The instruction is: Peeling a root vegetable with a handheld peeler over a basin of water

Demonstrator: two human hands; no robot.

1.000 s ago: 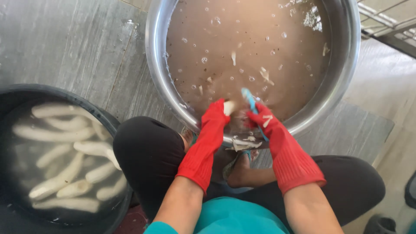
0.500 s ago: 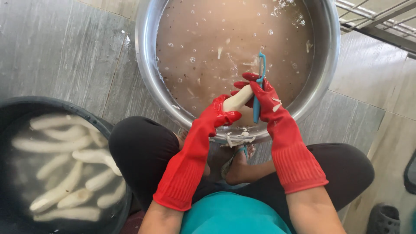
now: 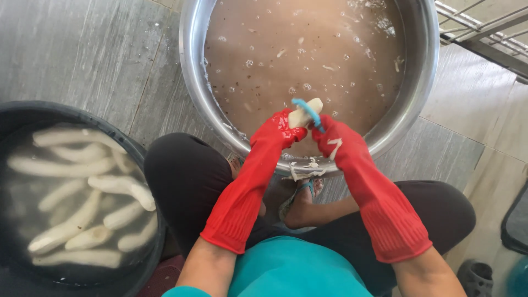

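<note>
Both my hands wear long red rubber gloves. My left hand grips a pale peeled root over the near rim of a big steel basin filled with murky brown water. My right hand holds a blue peeler laid across the root's top. White peel strips cling to the basin rim just below my hands.
A black tub at the left holds several peeled white roots in water. My knees in dark trousers frame a sandalled foot. Grey tiled floor lies all round; a metal rack stands at the top right.
My hands rose from the basin rim and moved slightly up and right with the root. The peeler went from upright beside the root to lying across its tip.
</note>
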